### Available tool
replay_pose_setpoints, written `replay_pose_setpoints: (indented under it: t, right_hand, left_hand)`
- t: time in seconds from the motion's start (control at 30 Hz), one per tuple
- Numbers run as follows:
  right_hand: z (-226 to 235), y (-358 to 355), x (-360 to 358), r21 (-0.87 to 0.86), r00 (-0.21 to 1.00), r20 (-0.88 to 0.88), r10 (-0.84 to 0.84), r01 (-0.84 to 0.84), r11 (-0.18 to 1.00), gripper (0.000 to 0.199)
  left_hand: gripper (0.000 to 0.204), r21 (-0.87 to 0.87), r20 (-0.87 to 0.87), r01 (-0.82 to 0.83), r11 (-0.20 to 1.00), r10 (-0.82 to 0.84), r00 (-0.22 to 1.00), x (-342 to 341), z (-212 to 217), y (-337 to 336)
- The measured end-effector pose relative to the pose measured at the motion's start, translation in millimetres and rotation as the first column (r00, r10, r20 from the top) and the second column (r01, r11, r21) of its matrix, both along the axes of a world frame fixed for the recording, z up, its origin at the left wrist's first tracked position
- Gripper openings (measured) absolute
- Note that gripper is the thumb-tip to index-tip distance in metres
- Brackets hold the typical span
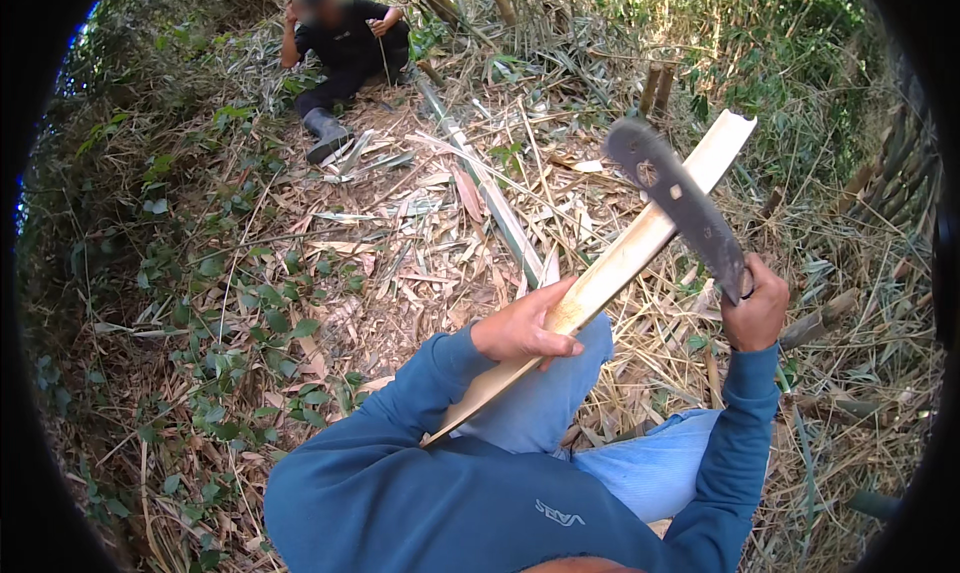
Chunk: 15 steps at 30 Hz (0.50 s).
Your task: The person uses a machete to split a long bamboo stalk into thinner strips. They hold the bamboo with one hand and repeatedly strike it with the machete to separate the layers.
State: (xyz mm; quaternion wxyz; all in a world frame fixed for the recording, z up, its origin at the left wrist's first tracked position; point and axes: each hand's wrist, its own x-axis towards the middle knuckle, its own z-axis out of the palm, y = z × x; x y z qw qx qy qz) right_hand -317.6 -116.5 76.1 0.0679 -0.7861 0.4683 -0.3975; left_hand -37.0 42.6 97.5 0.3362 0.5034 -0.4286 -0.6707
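A long split bamboo strip, pale on its inner face, slants from my lap up to the far right. My left hand is closed around its lower part, the thumb lying across the pale face. In my right hand is a dark, broad-bladed machete, its handle mostly hidden by my fingers. The blade crosses the upper part of the strip, its rounded tip pointing up and left. Whether the edge bites into the bamboo or only lies over it, I cannot tell.
A green bamboo pole lies on the ground ahead, among shavings and dry leaves. At the far left sits another person in dark clothes and boots. Cut stumps stand at the back, and leafy plants grow on the left.
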Motion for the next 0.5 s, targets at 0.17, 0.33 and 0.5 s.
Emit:
replay_pose_setpoints:
  t: [0.17, 0.33, 0.5]
  right_hand:
    - [-7.3, -28.7, -26.3, 0.189, 0.978, 0.088, -0.188, 0.169, 0.967, 0.025]
    - [-21.0, -20.2, -15.5, 0.032, 0.993, 0.055, -0.107, 0.106, 0.994, 0.031]
    - [-77.4, -80.3, -53.7, 0.396, 0.873, 0.394, -0.287, 0.121, 0.91, 0.035]
  left_hand:
    - [0.094, 0.017, 0.013, 0.028, 0.999, -0.028, 1.0, -5.9, 4.7, -8.5]
    - [0.098, 0.019, 0.09, -0.026, 0.999, 0.024, 0.996, -0.7, 4.0, -8.1]
    - [0.093, 0.007, 0.013, -0.016, 1.0, 0.016, 1.0, 2.2, 4.2, -5.7]
